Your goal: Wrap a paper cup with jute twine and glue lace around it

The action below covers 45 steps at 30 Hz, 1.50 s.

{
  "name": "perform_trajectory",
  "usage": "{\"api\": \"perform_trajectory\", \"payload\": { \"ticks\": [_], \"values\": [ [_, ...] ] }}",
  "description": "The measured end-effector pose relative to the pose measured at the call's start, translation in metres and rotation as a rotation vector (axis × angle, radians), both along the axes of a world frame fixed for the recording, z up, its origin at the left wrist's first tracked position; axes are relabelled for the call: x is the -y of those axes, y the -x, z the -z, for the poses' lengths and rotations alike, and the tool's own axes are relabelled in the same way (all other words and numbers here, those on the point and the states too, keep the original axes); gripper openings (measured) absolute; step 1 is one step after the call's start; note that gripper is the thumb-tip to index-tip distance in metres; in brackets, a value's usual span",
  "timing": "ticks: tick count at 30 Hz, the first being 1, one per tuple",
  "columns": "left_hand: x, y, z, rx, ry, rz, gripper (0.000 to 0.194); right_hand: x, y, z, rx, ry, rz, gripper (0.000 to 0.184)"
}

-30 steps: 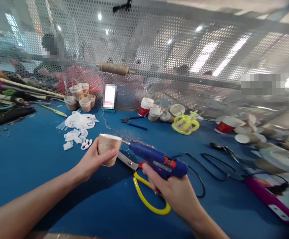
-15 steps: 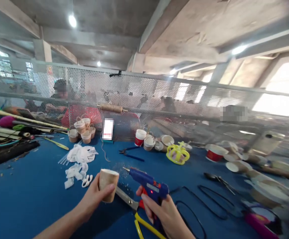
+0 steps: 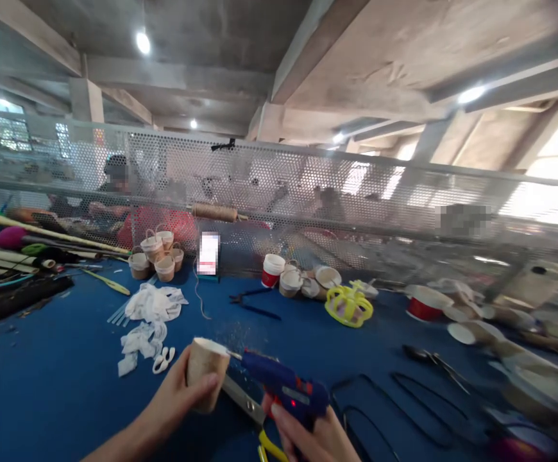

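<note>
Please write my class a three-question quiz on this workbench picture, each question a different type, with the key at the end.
1. Multiple choice. What does the right hand hold?
A) pliers
B) glue gun
C) scissors

2. True or false. The twine spool appears higher in the view than the yellow crown-shaped piece.

3. Fill in the blank. The left hand holds a small brown ____, its white rim close to the nozzle.

Key: 1. B; 2. True; 3. cup
</note>
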State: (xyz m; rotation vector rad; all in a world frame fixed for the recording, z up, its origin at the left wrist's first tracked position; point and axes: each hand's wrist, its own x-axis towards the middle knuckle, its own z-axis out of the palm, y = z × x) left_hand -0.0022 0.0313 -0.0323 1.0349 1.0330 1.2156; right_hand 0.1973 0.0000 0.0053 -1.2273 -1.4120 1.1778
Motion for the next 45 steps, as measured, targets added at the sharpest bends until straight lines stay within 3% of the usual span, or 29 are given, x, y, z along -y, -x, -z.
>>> {"api": "perform_trajectory", "payload": {
  "ticks": [4,8,15,19,30,38,45],
  "values": [
    [0.004,0.003,-0.011,-0.003,-0.003,-0.012,0.057,0.008,0.005,-0.008,0.011,-0.009,0.059,0.043],
    [0.01,0.002,-0.015,0.057,-0.018,0.061,0.056,0.02,0.008,-0.014,0.065,-0.054,0.052,0.033],
    [0.017,-0.002,-0.017,0.111,-0.045,0.037,0.055,0.025,0.006,0.001,0.235,-0.317,0.094,0.028],
    [0.017,0.001,-0.021,0.133,-0.046,0.085,0.056,0.02,0.007,0.005,0.27,-0.372,0.105,0.027],
    [0.017,0.0,-0.021,0.093,-0.032,0.106,0.055,0.022,0.007,0.013,0.285,-0.345,0.127,0.028],
    [0.017,0.001,-0.022,0.08,-0.042,0.09,0.056,0.022,0.006,-0.003,0.319,-0.353,0.058,0.021],
    [0.017,0.001,-0.02,0.092,-0.048,0.096,0.054,0.02,0.008,0.003,0.268,-0.356,0.076,0.025]
  ]
}}
